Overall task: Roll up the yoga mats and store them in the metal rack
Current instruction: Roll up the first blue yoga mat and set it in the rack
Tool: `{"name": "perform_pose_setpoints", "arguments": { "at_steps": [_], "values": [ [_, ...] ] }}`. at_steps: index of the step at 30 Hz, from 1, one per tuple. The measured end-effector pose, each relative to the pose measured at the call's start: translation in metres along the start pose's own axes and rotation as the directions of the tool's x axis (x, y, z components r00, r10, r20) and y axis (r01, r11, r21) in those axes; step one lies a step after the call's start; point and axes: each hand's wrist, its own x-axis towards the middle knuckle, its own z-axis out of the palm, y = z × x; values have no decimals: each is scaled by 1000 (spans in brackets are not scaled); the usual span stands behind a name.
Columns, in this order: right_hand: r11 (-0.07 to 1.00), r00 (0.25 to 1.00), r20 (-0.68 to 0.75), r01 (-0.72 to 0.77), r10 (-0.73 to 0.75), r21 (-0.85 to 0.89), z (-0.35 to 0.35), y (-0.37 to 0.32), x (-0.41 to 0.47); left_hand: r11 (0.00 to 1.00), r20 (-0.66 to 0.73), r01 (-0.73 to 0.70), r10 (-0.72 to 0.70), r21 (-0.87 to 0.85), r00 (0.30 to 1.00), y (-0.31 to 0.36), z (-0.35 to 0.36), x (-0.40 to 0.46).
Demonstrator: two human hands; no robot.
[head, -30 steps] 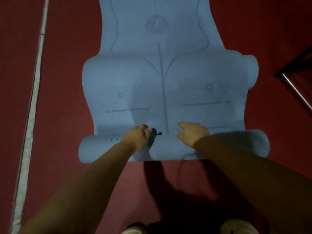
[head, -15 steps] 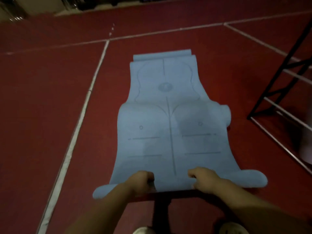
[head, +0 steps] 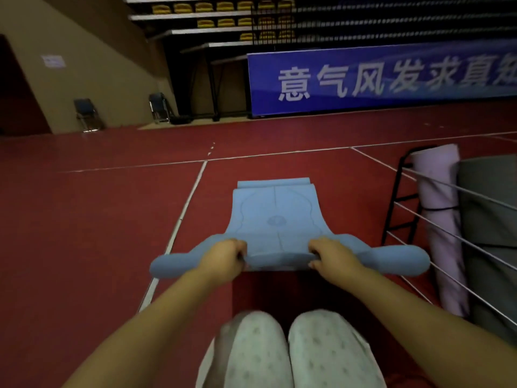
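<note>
A blue yoga mat (head: 275, 214) lies on the red floor ahead of me, its near end wound into a roll (head: 397, 260) that spans left to right. My left hand (head: 223, 257) grips the roll left of centre. My right hand (head: 333, 257) grips it right of centre, fingers curled over the top. The mat's far end curls up slightly. At the right stands the metal rack (head: 402, 203), with a rolled lilac mat (head: 439, 208) and a rolled grey mat (head: 486, 219) upright inside it.
White court lines (head: 179, 228) cross the red floor to the left of the mat. My knees (head: 293, 348) in pale patterned trousers are below the roll. A blue banner (head: 377, 79), folding chairs (head: 86, 114) and stands line the far wall.
The roll has grown thicker and moved forward along the mat, leaving less flat mat ahead. My view has tilted up from the floor to show the hall and the rack.
</note>
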Motion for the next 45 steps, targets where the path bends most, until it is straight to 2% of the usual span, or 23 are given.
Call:
{"name": "perform_pose_setpoints", "arguments": {
  "at_steps": [7, 11, 14, 16, 20, 22, 25, 27, 29, 30, 31, 34, 37, 39, 42, 45],
  "values": [
    [981, 981, 6, 194, -194, -12, -20, -11, -99, 979, 71, -171, 163, 113, 984, 40, -21, -97],
    [941, 941, -94, 332, -325, 68, -2, -5, -139, 960, 161, -265, 250, 86, 955, 43, -13, -134],
    [939, 954, -64, 301, -294, 165, 6, 0, -145, 966, 175, -258, 252, 15, 952, 37, -6, -136],
    [942, 964, -25, 263, -263, 208, 12, 4, -150, 960, 129, -280, 279, -5, 952, 37, -4, -137],
    [929, 973, -102, 227, -205, 292, 15, 7, -163, 947, 63, -318, 319, -39, 946, 38, -1, -139],
    [937, 981, -82, 192, -176, 292, 13, 4, -159, 960, 69, -255, 264, -116, 962, 36, 0, -135],
    [955, 989, -58, 148, -138, 256, 18, -2, -144, 975, 123, -80, 107, -210, 987, 34, 5, -126],
    [963, 998, -34, 67, -60, 262, 22, -3, -135, 963, 134, 31, 6, -269, 991, 35, 13, -121],
    [969, 1000, -14, -23, 27, 248, 29, -3, -128, 963, 138, 87, -53, -256, 989, 37, 21, -116],
    [979, 997, -58, -40, 52, 198, 33, -4, -126, 974, 130, 84, -57, -212, 990, 38, 25, -114],
    [991, 984, -170, -21, 44, 130, 37, -6, -124, 983, 101, 71, -54, -172, 993, 38, 30, -112],
    [995, 890, -452, 91, -68, 29, 45, -22, -125, 995, -104, -29, 20, -90, 994, 40, 40, -106],
    [981, 884, -437, 195, -166, 23, 52, -34, -129, 982, -234, -174, 186, 72, 954, 50, 44, -101],
    [981, 914, -391, 164, -112, 104, 57, -34, -131, 969, -167, -201, 224, 145, 960, 58, 45, -102],
    [960, 936, -347, 153, -64, 236, 59, -29, -139, 986, -37, -165, 165, 19, 986, 61, 48, -107],
    [945, 948, -311, 158, -65, 286, 54, -26, -146, 978, -60, -111, 102, -175, 993, 60, 43, -113]
  ]
}}
